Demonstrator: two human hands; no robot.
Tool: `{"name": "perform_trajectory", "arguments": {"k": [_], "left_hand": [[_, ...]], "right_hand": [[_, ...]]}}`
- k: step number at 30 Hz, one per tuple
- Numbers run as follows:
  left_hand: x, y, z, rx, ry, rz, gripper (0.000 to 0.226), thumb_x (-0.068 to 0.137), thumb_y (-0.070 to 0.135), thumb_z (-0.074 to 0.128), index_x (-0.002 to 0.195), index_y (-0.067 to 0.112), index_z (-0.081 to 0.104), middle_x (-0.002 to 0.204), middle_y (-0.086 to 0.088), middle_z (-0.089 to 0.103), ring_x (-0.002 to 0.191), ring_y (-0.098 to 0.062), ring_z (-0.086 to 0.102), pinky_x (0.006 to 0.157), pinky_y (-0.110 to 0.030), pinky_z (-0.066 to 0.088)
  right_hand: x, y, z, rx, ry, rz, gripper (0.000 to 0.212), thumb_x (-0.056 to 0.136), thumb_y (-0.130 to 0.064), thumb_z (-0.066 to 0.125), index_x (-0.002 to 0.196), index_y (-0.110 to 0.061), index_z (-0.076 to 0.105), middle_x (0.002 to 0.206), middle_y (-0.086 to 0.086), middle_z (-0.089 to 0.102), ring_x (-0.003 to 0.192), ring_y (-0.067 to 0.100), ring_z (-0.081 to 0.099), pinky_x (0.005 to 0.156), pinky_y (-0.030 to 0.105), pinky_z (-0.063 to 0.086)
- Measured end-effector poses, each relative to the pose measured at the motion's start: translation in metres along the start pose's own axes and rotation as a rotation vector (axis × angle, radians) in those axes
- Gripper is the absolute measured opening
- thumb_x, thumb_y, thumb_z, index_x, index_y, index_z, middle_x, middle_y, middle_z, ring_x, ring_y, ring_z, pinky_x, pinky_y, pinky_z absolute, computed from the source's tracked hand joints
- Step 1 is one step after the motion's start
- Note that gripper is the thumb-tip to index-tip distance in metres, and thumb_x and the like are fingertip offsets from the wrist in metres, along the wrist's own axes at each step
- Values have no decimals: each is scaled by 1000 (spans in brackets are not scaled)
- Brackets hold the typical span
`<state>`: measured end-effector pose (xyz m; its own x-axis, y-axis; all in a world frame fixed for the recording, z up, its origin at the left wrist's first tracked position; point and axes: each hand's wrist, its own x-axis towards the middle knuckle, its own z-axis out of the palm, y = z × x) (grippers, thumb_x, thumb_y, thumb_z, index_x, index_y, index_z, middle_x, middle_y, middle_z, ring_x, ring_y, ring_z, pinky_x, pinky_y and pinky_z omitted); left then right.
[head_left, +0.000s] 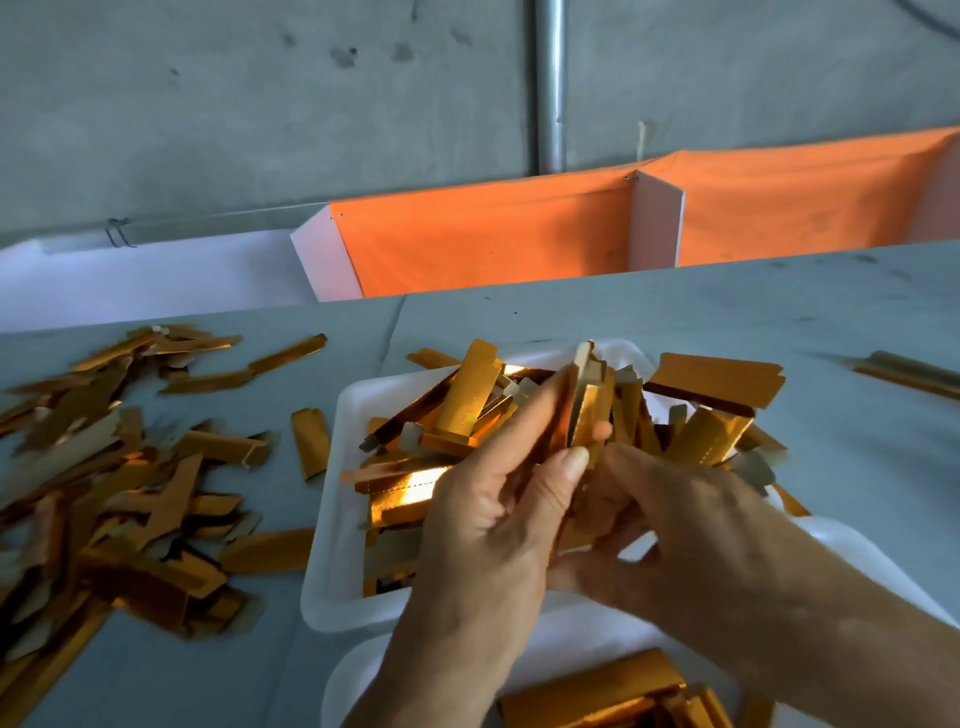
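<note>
The left hand (488, 525) and right hand (675, 525) pinch a thin gold foil card strip (586, 400): likely light, slippery, creasable; hold its edges.

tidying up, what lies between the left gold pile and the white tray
One short gold strip on the table, between pile and tray; head view.

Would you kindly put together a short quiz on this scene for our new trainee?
1. True or false: the left hand and the right hand both grip the raised gold strip.
2. Where does the loose pile of gold strips lie? A) on the table, left of the hands; B) inside the orange cloth; C) on the floor.
3. Fill in: the hands work above a white ____ full of strips.
Key: 1 true; 2 A; 3 tray.
</note>
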<state>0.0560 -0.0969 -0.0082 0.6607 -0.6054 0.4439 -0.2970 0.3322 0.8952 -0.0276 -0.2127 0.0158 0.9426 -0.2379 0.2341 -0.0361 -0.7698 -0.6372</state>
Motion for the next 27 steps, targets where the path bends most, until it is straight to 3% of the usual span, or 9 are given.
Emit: {"name": "perform_trajectory", "arguments": {"k": [3,6,9,13,16,18,21,25,27], "left_hand": [[-3,2,-1,111,-51,-8,39,93,24,48,119,52,57,109,25,66,103,4,62,81,-10,48],[-5,2,0,179,-136,-20,33,97,24,41,122,40,57,108,20,68,101,0,64,78,-11,50],[-5,2,3,260,-194,-29,33,97,24,39,124,37,53,101,18,70,89,-1,67,72,-10,50],[-4,6,5,352,-208,1,34,95,31,49,129,36,53,99,10,70,89,-8,67,71,-21,56],[-5,6,7,561,-130,122,50,81,47,66,128,36,52,103,22,62,101,7,57,76,-4,46],[-4,5,8,726,-65,208,54,76,50,66,125,32,51,102,23,59,100,8,53,76,3,39],[-3,5,9,840,0,265,52,76,41,67,122,18,60,104,11,64,98,0,55,79,3,39],[-2,5,6,767,-39,270,44,87,27,65,128,14,58,115,5,64,105,-3,59,86,-4,43],[-1,7,6,706,-81,258,42,92,23,59,132,14,54,117,6,62,107,-3,58,85,-6,43]], "right_hand": [[2,4,-24,188,161,120,45,56,-73,64,80,-36,57,76,-12,68,59,4,64,55,20,50],[3,11,-41,507,332,54,37,65,-55,77,91,-32,66,75,-8,68,58,3,62,50,13,48],[5,13,-41,584,184,6,29,71,-44,61,87,-23,71,69,-3,69,54,1,57,46,11,42],[8,19,-39,593,97,27,20,72,-33,61,75,-17,72,60,4,65,51,7,56,45,15,44],[8,22,-39,576,134,43,21,69,-37,63,74,-19,72,53,6,61,46,12,55,44,18,44],[8,24,-39,539,168,50,23,66,-41,62,75,-21,71,49,7,59,42,14,53,43,18,44],[7,23,-39,616,157,69,24,65,-39,62,78,-21,71,49,9,58,41,16,53,42,17,43],[9,22,-38,731,97,85,15,83,-14,60,78,-18,73,54,7,60,43,13,52,40,17,42],[8,22,-38,802,61,102,13,77,-18,61,79,-15,73,55,4,60,44,11,51,40,17,41]]}}
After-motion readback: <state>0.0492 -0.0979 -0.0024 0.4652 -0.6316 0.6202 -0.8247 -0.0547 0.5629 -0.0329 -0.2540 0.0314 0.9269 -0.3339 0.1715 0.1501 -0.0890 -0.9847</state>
